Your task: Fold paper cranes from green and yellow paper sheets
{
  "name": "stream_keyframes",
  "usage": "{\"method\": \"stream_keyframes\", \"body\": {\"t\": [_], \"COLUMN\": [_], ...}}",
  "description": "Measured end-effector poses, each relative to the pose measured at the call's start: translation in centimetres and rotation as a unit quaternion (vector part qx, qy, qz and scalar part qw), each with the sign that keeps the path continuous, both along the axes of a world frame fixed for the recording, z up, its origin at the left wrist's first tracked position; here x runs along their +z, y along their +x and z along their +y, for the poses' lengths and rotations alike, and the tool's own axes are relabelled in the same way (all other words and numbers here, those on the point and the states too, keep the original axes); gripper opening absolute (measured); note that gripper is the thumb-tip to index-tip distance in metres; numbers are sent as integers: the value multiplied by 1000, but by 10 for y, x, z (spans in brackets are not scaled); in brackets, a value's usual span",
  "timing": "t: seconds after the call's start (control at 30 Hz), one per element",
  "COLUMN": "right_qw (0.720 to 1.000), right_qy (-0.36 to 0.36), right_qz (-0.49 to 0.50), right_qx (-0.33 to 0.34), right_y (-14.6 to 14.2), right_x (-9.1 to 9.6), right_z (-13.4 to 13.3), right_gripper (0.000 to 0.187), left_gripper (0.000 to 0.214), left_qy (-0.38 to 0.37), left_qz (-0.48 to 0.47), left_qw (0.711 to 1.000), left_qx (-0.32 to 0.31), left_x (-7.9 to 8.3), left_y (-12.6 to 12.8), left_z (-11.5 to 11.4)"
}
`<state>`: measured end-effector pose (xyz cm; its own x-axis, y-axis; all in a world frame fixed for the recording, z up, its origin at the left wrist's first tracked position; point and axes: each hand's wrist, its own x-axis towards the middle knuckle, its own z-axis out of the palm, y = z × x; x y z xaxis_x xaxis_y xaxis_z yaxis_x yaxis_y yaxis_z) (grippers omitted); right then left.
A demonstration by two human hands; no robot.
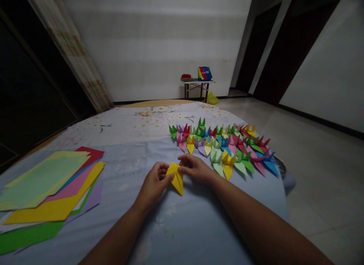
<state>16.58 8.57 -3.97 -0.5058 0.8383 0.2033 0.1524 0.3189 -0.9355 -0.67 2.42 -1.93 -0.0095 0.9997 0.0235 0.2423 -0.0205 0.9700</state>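
Pinching yellow paper [176, 178], its long axis pointing near and slightly right, the left hand [154, 183] flanks it; the right hand [198, 169] touches its right edge, grip unclear.

From afar, I am looking into a dim, pale-walled room.
A white back wall [159, 41] is catching light in soft bands beyond a cloth-covered table [125, 122], whose wooden rim [162, 103] is showing at the far side. On the left, a patterned curtain [78, 48] is hanging beside a dark panel [28, 75]. Near the back wall a small table [196, 82] is carrying a multicoloured box [204, 73], and a yellow bag [212, 98] is lying on the floor [309, 170]. Rightward, I am seeing dark doors [295, 44] and black skirting [318, 120] running along a pale side wall [332, 75].
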Motion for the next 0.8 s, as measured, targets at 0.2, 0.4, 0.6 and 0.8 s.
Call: {"method": "stream_keyframes", "body": {"t": [0.2,0.4,0.6,0.8], "right_qw": [985,982,982,984], "right_qy": [-147,-159,-151,-143], "right_qz": [72,91,100,91], "right_qx": [63,42,60,61], "right_y": [-1,-6,-9,-10], "right_x": [-1,3,2,0], "right_z": [0,-4,-4,-4], "right_gripper": [36,36,33,31], "left_gripper": [34,29,31,26], "left_qy": [-21,-32,-55,-39], "left_qz": [-66,-108,-131,-113], "left_qw": [998,993,989,993], "left_qx": [-11,-18,-29,-8], "left_x": [2,3,0,3], "left_y": [-5,-2,1,3], "left_z": [0,-1,-1,-1]}}
